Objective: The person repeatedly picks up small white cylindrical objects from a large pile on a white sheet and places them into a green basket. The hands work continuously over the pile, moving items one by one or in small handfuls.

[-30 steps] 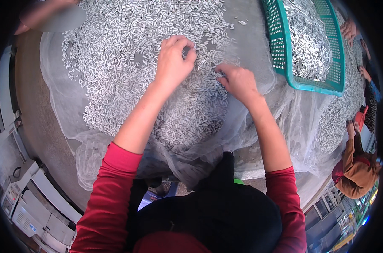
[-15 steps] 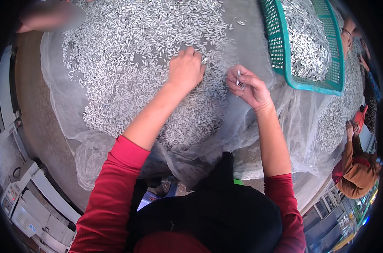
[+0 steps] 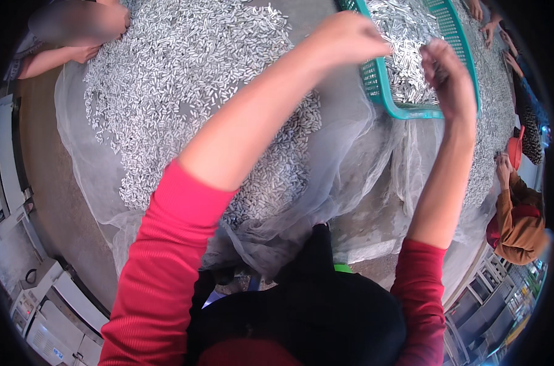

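Both hands raised: left hand (image 3: 344, 39), right hand (image 3: 448, 76) fisted over green basket (image 3: 380, 91).

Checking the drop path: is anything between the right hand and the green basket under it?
Nothing visible. The right hand, closed, hangs right above the green basket, whose open top shows only small silver pieces. The left hand is beside it, over the basket's near edge.

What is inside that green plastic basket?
The green plastic mesh basket holds a heap of small silvery metal pieces. The right hand, raised in front, hides part of the heap; the basket's bottom is covered.
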The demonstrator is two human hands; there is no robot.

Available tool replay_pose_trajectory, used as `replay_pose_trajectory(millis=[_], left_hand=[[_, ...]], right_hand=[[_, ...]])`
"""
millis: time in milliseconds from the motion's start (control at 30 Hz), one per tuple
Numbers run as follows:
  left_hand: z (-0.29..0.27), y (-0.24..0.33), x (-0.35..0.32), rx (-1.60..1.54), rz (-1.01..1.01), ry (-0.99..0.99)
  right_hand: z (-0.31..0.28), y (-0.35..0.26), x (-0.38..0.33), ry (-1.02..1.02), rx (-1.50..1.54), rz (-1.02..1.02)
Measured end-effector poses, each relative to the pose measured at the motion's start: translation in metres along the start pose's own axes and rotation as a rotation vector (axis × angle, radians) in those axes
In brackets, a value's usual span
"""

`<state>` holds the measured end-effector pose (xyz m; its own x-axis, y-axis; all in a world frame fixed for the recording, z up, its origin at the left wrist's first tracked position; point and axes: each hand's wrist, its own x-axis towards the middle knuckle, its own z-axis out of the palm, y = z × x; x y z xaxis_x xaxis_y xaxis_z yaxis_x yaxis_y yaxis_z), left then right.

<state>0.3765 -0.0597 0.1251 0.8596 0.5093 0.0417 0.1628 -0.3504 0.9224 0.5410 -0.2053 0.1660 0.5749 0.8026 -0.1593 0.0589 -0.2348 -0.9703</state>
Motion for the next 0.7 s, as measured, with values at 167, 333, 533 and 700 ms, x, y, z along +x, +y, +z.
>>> replay_pose_trajectory(millis=[167,333,533,700], left_hand=[[-0.021,0.036,0.046,0.075,0.407,0.174],[-0.07,-0.04,-0.004,0.288,0.151,0.102],[-0.043,-0.125,-0.132,0.537,-0.073,-0.118],[-0.053,-0.116,-0.232,0.406,-0.018,-0.362]], right_hand=[[-0.043,-0.001,0.052,0.657,-1.301,-0.238],[0.06,0.035,-0.004,-0.02,-0.553,-0.38],[0.196,0.123,-0.038,-0.308,-1.049,-0.313],[0.202,0.127,-0.115,-0.707,-0.858,-0.485]])
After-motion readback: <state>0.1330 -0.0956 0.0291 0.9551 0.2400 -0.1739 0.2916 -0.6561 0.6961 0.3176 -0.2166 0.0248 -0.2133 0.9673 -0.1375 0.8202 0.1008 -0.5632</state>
